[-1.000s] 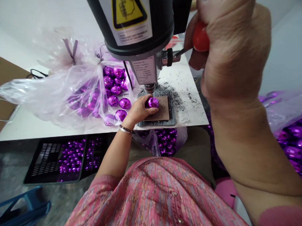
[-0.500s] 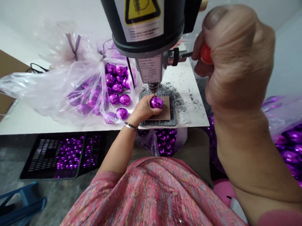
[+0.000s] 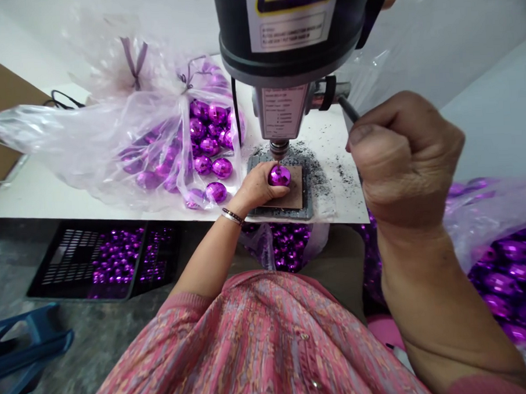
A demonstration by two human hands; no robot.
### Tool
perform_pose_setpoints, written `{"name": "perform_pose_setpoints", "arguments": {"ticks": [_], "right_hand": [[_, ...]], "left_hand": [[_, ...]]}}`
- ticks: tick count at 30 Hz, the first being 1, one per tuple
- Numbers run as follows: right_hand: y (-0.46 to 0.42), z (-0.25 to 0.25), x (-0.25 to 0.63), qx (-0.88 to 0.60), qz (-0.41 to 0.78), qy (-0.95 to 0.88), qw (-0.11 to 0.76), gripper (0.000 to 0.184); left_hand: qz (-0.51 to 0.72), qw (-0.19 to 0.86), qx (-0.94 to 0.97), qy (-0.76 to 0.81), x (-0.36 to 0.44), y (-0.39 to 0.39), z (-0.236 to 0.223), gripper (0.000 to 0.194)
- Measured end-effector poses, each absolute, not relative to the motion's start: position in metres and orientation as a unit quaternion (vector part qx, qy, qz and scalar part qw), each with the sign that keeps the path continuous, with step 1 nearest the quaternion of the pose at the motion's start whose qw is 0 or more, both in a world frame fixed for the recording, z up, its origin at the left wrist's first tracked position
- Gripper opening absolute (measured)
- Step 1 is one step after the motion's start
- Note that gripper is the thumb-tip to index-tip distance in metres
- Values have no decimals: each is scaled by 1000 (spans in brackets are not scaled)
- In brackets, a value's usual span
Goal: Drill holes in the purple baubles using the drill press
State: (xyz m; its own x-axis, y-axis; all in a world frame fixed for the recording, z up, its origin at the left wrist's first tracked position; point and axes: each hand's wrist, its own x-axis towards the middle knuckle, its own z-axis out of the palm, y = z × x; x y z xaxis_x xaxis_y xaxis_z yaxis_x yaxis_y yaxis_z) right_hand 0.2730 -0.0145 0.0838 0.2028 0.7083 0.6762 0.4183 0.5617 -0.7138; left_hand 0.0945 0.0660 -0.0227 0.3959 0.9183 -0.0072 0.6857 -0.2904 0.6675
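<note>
Centre of the frame, the left hand point(image 3: 258, 188) has its grip curled snugly round a purple faceted ball point(image 3: 280, 176), over the brown board point(image 3: 296, 190), right beneath the chuck point(image 3: 280, 148); frame right, the right hand point(image 3: 405, 162) clenches the lever point(image 3: 348, 109) in a full fist!

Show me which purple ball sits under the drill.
The faceted purple ball gripped in the left hand, below the drill chuck; no other ball is held.
</note>
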Motion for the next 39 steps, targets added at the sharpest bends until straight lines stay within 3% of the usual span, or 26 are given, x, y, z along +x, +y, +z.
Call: {"name": "perform_pose_setpoints", "arguments": {"ticks": [6,16,25,31,36,39], "right_hand": [[-12,72,276,-420,77,-656,623,21],[-5,42,271,-390,-11,-647,655,31],[-1,17,269,-395,2,-637,662,35],[5,-2,273,-380,19,-652,656,48],[2,41,279,-391,42,-667,633,49],[13,94,282,-432,77,-641,630,36]], "left_hand": [[199,305,777,513,94,65,-23,50],[204,278,757,555,99,59,-28,64],[213,284,752,556,98,58,-31,57],[222,274,755,553,97,58,-33,53],[220,274,761,545,97,58,-32,48],[224,262,761,549,99,58,-34,50]]}}
